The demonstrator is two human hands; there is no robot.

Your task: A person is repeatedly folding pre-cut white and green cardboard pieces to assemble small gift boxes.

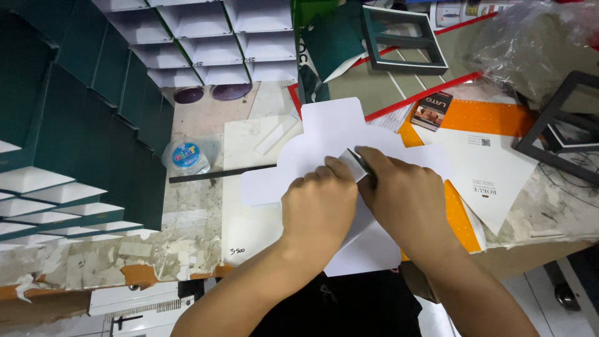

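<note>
Centre frame, left hand [319, 209] presses flat on the white die-cut card [331, 134]; right hand [405, 200] pinches its folded flap [354, 163]; light, stiff stock, creases easily; best gripped at edges.

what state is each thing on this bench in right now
white cross-shaped card sheet: flat on the bench, one flap folded up
left hand: pressing down on the sheet
right hand: pinching the folded flap
dark green folded boxes: stacked, open ends showing
round clear tape roll: lying flat
</note>
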